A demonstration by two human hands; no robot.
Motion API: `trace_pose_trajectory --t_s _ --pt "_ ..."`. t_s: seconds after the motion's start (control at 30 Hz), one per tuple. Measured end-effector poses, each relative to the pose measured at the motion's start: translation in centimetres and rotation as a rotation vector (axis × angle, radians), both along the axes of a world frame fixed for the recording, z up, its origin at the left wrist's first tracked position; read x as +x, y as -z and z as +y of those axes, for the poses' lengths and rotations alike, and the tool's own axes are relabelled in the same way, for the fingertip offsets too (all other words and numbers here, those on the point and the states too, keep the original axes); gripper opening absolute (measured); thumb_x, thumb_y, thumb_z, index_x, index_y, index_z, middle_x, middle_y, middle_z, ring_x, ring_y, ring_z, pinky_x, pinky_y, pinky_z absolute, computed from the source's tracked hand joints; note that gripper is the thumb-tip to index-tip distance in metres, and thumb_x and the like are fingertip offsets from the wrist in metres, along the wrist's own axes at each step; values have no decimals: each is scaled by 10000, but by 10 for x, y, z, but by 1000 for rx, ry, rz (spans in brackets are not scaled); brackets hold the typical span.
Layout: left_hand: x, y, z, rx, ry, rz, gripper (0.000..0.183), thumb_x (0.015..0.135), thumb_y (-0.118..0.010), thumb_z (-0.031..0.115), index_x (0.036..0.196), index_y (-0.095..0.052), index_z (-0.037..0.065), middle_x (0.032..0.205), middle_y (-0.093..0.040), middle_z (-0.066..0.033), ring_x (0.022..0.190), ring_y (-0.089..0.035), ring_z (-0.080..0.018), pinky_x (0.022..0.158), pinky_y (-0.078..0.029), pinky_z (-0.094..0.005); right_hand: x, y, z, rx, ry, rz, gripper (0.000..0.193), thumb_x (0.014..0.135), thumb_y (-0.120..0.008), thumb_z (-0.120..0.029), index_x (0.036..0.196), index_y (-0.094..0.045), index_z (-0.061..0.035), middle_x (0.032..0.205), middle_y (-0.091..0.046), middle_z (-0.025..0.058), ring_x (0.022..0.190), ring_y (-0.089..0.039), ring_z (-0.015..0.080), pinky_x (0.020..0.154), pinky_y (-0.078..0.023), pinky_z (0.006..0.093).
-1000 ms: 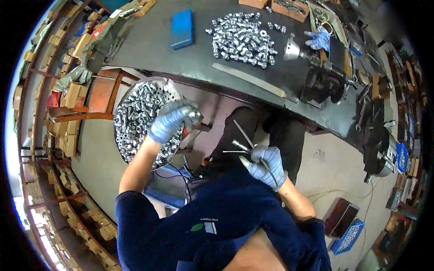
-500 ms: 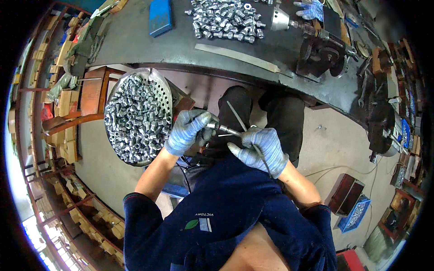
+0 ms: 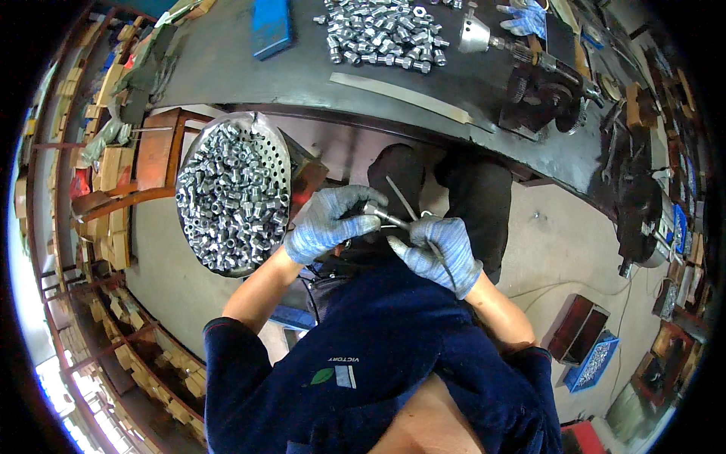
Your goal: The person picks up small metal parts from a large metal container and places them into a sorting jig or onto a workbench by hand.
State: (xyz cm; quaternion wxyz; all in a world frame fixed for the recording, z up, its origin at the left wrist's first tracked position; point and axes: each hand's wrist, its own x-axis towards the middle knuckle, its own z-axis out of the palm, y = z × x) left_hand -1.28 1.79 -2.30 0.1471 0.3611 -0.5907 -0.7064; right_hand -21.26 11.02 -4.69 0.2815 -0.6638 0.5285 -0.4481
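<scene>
My left hand [image 3: 325,222], in a blue-grey glove, has its thumb and fingers around a small shiny metal fitting [image 3: 370,209]. That fitting meets the end of a short metal shaft [image 3: 392,219], whose other end runs into my right hand [image 3: 442,252]. Also gloved, the right hand is closed round the shaft. A long thin grey rod [image 3: 401,197], possibly a file, slants through the same hand and comes out below near the wrist. Both hands are above my lap. The fingers hide how fitting and shaft join.
Left of me stands a perforated metal basin [image 3: 277,160] heaped with metal fittings [image 3: 227,204]. On the bench [image 3: 219,76] lie more fittings [image 3: 386,34], a blue box [image 3: 271,29], a flat metal strip [image 3: 401,94] and a clamped chuck device [image 3: 544,83]. Bins [image 3: 594,359] sit on the floor at right.
My left hand has shifted slightly right and its fingers have opened out along the fitting. The right hand keeps its hold on shaft and rod. The view has moved a little.
</scene>
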Motion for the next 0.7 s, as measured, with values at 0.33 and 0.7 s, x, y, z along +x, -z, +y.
trace_pose_trajectory --t_s 0.33,0.7 --pt "11 28 -14 -670 -252 -332 197 723 -636 45 918 -637 20 653 -565 -50 576 -498 -73 555 -437 -236 -9 -43 15 -43 -174 -176 347 656 -783 -200 532 -470 -115 509 -451 63 441 -494 235 425 -378 323" --pt "2 19 -8 -875 -124 -488 208 673 -647 92 881 -643 104 642 -576 -104 539 -556 -245 522 -445 -332 8 -41 3 43 -238 -51 286 699 -741 -237 536 -551 -98 530 -501 98 470 -533 270 443 -407 337"
